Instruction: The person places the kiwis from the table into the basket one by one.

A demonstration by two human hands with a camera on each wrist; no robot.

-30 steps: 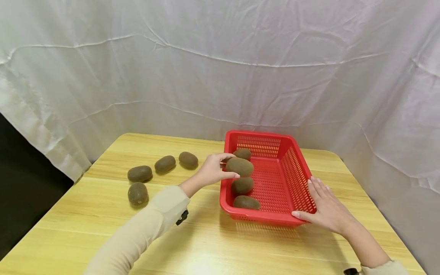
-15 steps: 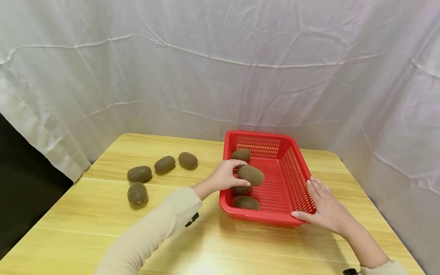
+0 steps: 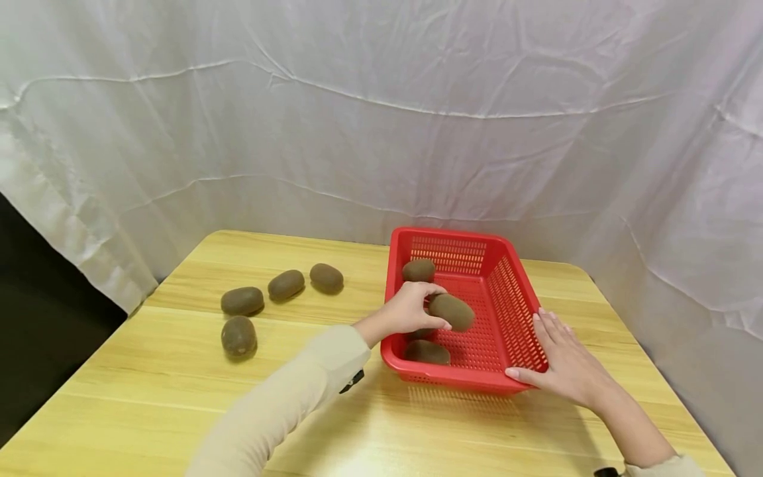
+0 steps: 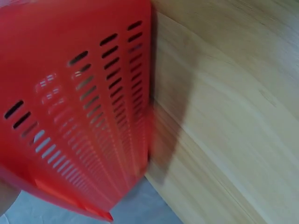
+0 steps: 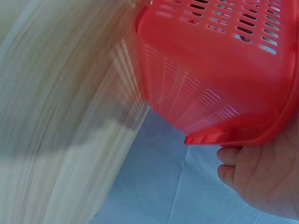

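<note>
My left hand (image 3: 411, 309) pinches a brown kiwi (image 3: 452, 312) between thumb and fingers, over the inside of the red plastic basket (image 3: 456, 377). Along the basket's left side lie a kiwi (image 3: 418, 270) at the back and another kiwi (image 3: 427, 352) at the front. Between them, one more is mostly hidden beneath my left hand. My right hand (image 3: 569, 361) rests on the basket's near right corner, thumb on the front rim and straight fingers along the right rim. In the right wrist view, the right hand (image 5: 266, 175) shows against the rim.
Several loose kiwis lie on the wooden table (image 3: 149, 397) left of the basket, among them one nearest the front (image 3: 239, 337) and one nearest the basket (image 3: 326, 278). A pale curtain (image 3: 369, 119) hangs behind the table. The basket's perforated side wall (image 4: 93, 102) fills much of the left wrist view.
My left hand has moved right and slightly down with the kiwi, from the basket's left rim to farther over its inside. The right hand and the basket have stayed in place.
</note>
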